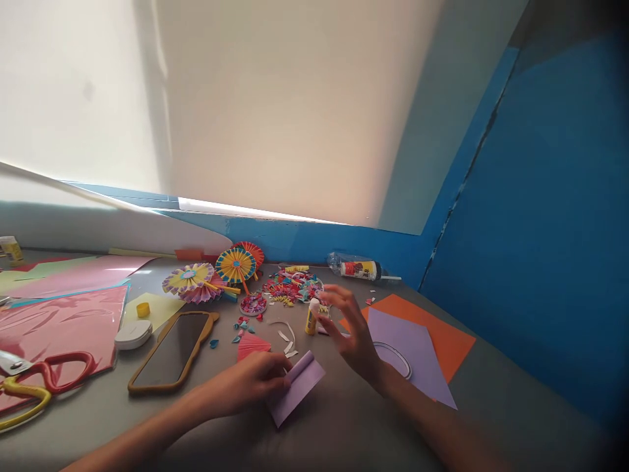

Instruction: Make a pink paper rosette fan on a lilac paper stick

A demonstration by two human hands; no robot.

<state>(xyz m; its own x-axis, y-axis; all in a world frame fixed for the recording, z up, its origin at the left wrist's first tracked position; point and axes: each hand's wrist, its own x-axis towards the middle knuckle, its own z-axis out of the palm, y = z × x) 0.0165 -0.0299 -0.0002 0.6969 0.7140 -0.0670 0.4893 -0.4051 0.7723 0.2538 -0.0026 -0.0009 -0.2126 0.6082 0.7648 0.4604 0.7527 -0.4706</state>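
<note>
My left hand (260, 380) is closed on a small piece of purple paper (299, 390), whose upper edge is folded over or rolled. Fingers apart and curved, my right hand (351, 337) is raised beside an upright glue stick (310, 322). Its white tip shows, with no cap on it. The fingertips look very close to the stick; whether they touch it I cannot tell. Just beyond my left hand is a pleated pink paper piece (253, 345). Small blue and red paper bits (240, 330) and white paper strips (289, 345) are scattered near it.
Scissors (44, 380), a phone (171, 351), a white case (133, 334) and a yellow cap (143, 309) are at left. Pleated paper fans (236, 264) and a scrap pile (295, 286) stand behind. A glue bottle (361, 269), purple sheet (420, 354) and orange sheet (455, 337) are right.
</note>
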